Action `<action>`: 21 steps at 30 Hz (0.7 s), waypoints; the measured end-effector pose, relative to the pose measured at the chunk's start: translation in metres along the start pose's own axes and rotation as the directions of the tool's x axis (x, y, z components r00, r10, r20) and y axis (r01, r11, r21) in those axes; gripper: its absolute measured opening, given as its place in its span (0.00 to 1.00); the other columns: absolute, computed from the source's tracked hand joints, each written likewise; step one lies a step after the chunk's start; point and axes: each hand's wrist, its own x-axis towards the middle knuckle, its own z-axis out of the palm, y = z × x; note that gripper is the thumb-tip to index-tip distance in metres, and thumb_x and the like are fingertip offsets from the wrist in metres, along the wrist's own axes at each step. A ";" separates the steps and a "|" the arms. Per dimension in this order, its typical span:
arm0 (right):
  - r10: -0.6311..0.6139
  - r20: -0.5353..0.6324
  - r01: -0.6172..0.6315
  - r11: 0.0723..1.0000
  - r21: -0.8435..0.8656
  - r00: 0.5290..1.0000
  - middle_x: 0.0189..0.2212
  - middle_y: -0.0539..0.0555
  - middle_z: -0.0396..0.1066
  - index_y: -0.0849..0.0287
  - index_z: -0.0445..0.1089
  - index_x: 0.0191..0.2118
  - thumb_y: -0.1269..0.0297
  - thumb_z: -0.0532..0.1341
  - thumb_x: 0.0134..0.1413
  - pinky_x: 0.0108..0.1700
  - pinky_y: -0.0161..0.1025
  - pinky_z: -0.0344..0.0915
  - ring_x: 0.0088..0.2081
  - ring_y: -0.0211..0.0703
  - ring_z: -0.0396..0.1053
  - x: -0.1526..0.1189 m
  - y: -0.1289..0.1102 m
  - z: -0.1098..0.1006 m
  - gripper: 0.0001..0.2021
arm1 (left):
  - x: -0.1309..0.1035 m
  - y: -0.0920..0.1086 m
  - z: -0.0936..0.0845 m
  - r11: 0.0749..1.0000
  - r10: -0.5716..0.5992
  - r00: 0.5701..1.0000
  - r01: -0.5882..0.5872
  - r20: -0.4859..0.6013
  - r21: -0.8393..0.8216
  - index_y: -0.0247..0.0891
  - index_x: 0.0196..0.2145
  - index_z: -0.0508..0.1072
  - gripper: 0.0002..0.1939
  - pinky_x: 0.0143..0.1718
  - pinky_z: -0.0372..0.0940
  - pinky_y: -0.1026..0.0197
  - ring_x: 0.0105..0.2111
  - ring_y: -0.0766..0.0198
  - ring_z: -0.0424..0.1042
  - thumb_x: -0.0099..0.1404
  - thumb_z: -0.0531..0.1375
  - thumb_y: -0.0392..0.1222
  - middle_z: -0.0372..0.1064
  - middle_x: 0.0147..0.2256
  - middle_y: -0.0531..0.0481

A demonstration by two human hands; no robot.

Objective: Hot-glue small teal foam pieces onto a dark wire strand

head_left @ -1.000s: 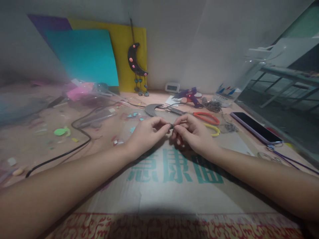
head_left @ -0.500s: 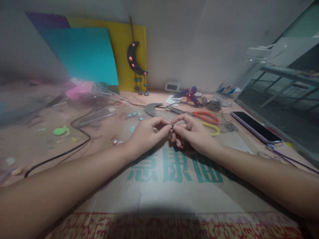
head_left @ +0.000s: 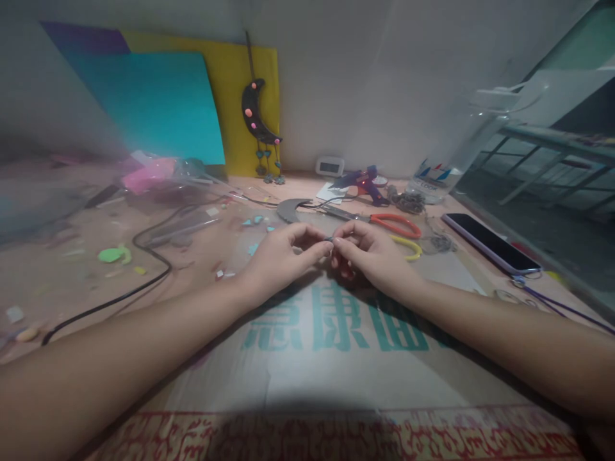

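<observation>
Over the printed cardboard [head_left: 307, 384], my left hand [head_left: 283, 259] and my right hand [head_left: 372, 256] meet fingertip to fingertip. Between their pinched thumbs and forefingers sits a tiny dark grey piece [head_left: 329, 239], mostly covered and too small to name. Just behind my left hand lies a grey crescent moon [head_left: 289, 210], with several small light-blue pieces [head_left: 253, 248] to its left. Scissors with one orange and one yellow handle loop [head_left: 396, 225] lie just behind my right hand, partly hidden by it.
A purple glue gun [head_left: 365, 184] with a lit red light rests by the wall, near a small white display [head_left: 330, 166] and grey yarn [head_left: 406, 200]. At right are a phone [head_left: 490, 243] and a clear plastic jug [head_left: 435, 173]. A black cord [head_left: 156, 272] crosses the left side. A decorated dark crescent [head_left: 254, 112] hangs behind.
Both hands stay together, with the fingertips slightly shifted around the tiny piece. The whole view has moved a little, so things appear slightly further left.
</observation>
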 end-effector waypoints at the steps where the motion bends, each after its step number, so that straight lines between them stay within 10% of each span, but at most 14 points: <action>1: -0.011 -0.002 0.011 1.000 -0.006 1.000 0.19 0.45 0.68 0.58 0.62 0.33 0.56 0.61 0.55 0.17 0.27 0.58 0.16 0.30 0.63 0.000 0.000 0.000 0.12 | 0.000 0.000 0.000 1.000 0.006 1.000 -0.006 -0.008 0.012 0.35 0.35 0.74 0.09 0.34 0.67 0.65 0.33 0.64 0.73 0.63 0.59 0.44 0.75 0.33 0.49; 21: -0.065 -0.007 0.064 0.992 -0.111 0.998 0.18 0.45 0.68 0.58 0.61 0.32 0.59 0.60 0.57 0.17 0.28 0.57 0.16 0.31 0.62 -0.004 0.000 0.003 0.10 | -0.001 -0.002 0.000 0.992 0.060 0.998 -0.057 -0.026 0.115 0.37 0.33 0.72 0.06 0.34 0.65 0.66 0.33 0.66 0.71 0.63 0.56 0.39 0.74 0.31 0.52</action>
